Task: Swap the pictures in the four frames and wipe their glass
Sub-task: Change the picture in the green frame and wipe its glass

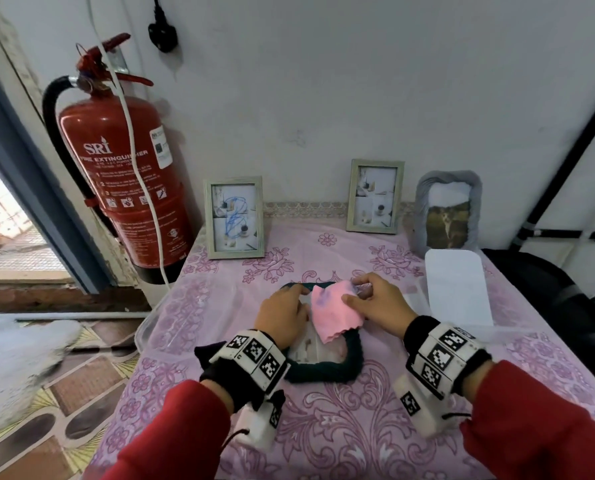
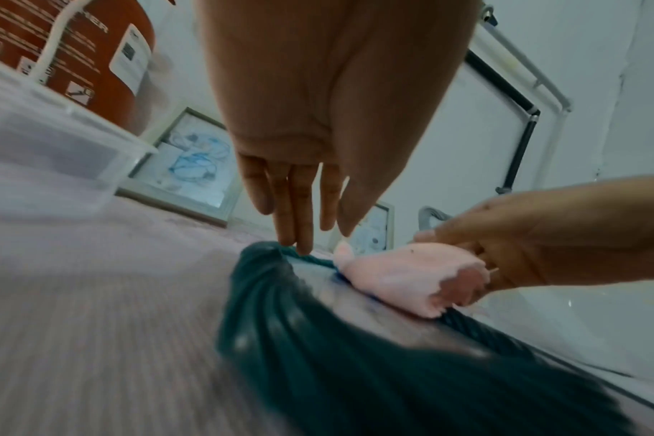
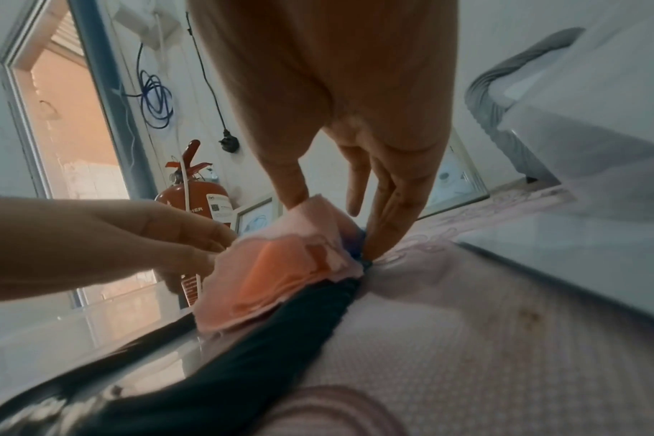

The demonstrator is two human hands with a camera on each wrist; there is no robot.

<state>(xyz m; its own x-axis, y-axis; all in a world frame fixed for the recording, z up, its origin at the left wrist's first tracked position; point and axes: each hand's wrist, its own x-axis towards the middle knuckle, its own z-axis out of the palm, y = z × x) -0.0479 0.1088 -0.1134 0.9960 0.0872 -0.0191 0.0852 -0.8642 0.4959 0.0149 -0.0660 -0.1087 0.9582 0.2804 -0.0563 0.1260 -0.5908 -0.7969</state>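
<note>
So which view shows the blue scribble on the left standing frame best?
The head view: the scribbled frame faces the camera, sharp and whole. The left wrist view shows that frame at a low slant, blurred and partly behind the left hand. The right wrist view shows only a corner.

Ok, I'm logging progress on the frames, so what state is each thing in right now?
dark green frame: flat on the table, glass up, partly under the cloth.
pink cloth: crumpled on the glass, blue-stained.
left hand: fingers straight, pressing the frame's far edge.
right hand: pinching the cloth.
left wooden frame: upright, blue scribble on it.
middle wooden frame: upright, no scribble.
grey frame: upright.
</note>
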